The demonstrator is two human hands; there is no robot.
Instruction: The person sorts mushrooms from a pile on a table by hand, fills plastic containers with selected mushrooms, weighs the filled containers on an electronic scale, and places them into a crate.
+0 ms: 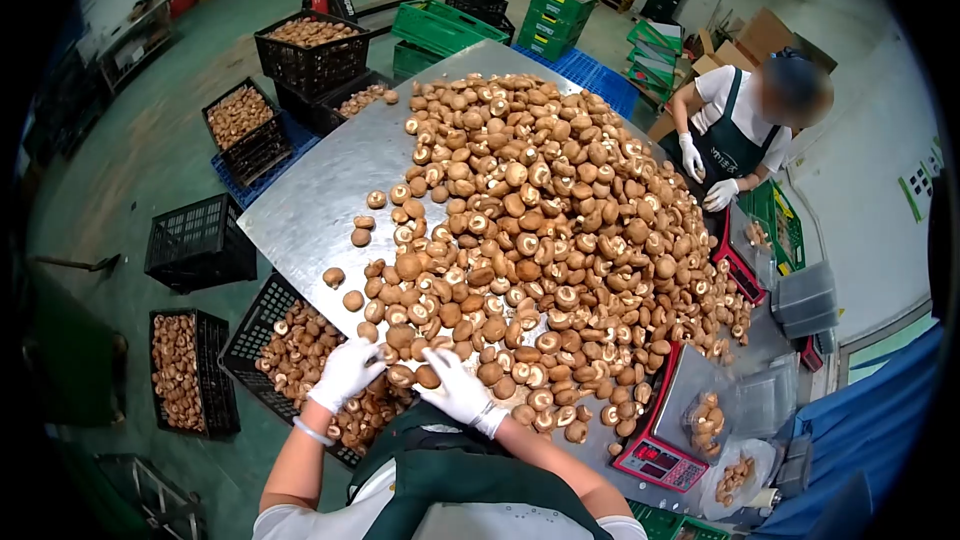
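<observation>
A large heap of brown shiitake mushrooms [540, 210] covers much of the metal table [310, 200]. At the near edge, my left hand [347, 373] in a white glove is above a black crate [250, 335] of mushrooms, its fingers apart and pointing toward the heap. My gloved right hand [457, 387] is at the table's edge, with a shiitake mushroom [427, 377] between its thumb and fingers. More mushrooms lie right beside its fingertips. The crate's near part is partly hidden by my left arm and apron.
Red scales [665, 460] stand at the right, one bearing a clear box of mushrooms [706, 418]. Clear plastic boxes [805, 300] are stacked beyond. A co-worker [735, 130] in white gloves stands at the far right side. Black crates [190, 370] and green crates [555, 15] stand around.
</observation>
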